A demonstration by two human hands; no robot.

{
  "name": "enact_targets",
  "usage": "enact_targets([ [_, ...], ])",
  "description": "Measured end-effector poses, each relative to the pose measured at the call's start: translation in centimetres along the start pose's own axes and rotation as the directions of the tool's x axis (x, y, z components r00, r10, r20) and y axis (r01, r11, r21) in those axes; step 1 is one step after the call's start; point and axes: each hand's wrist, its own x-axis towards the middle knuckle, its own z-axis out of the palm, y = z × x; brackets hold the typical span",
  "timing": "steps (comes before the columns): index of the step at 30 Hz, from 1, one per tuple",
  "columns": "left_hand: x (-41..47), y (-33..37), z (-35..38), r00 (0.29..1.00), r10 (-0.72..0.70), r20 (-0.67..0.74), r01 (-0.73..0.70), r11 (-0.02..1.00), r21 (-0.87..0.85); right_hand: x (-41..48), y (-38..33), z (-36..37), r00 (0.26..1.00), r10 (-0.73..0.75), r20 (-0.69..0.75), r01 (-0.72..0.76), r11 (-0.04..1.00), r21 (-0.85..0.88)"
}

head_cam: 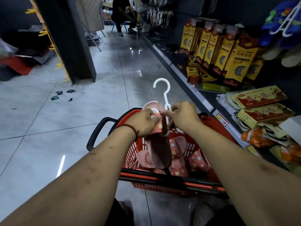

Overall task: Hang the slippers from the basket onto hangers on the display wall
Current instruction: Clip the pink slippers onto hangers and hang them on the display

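1. The left hand (143, 122) has its fingers curled round the pink upper of a slipper (158, 149). It holds the slipper in the lower middle of the frame, above the basket (133, 152), with the dark sole hanging down.
2. The right hand (183, 117) pinches the lower part of the white hanger (166, 100), close to the left hand. The hook points up and is free. I cannot tell if the hanger's arm is already inside the slipper, because the fingers hide the joint.
3. Risk: if the arm is only partly in, the slipper may slide off when one hand lets go. It would probably fall back on the other slippers (177, 152) in the basket, or on the floor (48, 128) beside it.
4. Risk: the pinch on the thin plastic is small. A strong push could twist the hanger out of the fingers or bend it.
5. Risk: at the right of the frame the shelf (184, 75) is full of yellow boxes (228, 59), and a blue pair (280, 30) hangs at the upper right. When the person lifts the hanger there, the hanging sole may knock the boxes.
6. The hook for this pair on the wall is not visible, so the reach may be without a good view.
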Motion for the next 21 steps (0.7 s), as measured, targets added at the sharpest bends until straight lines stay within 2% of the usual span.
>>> enact_targets([
  [2,-0.1,0.2,0.1,1.000,-0.016,0.011,0.016,1.000,-0.020,0.2,0.2,0.1,1.000,-0.028,-0.012,0.028,1.000,0.002],
  [6,-0.2,0.4,-0.3,0.998,-0.010,0.058,0.027,0.951,-0.308,0.5,0.6,0.3,0.998,-0.027,-0.051,0.033,0.994,0.108],
  [12,0.6,-0.3,0.2,0.994,-0.061,0.092,0.077,0.980,-0.182,0.2,1.1,0.8,0.996,0.015,0.090,-0.046,0.932,0.360],
  [14,1.0,-0.7,0.3,0.993,-0.089,0.077,0.100,0.982,-0.161,0.3,1.3,0.5,0.997,-0.016,0.072,-0.016,0.906,0.422],
  [16,1.4,-1.5,0.2,0.992,-0.115,0.058,0.122,0.984,-0.126,0.8,1.9,-0.1,1.000,-0.015,-0.007,0.016,0.893,0.451],
  [18,1.8,-2.6,0.0,0.988,-0.138,0.066,0.141,0.989,-0.037,1.9,3.7,-0.5,0.997,0.036,-0.063,-0.011,0.932,0.361],
  [20,2.3,-3.9,0.3,0.981,-0.157,0.112,0.151,0.987,0.060,3.0,6.5,0.0,0.988,0.154,-0.002,-0.152,0.979,0.134],
  [21,2.5,-4.5,0.4,0.977,-0.165,0.138,0.153,0.984,0.095,3.3,8.3,0.7,0.967,0.247,0.061,-0.248,0.969,0.011],
])
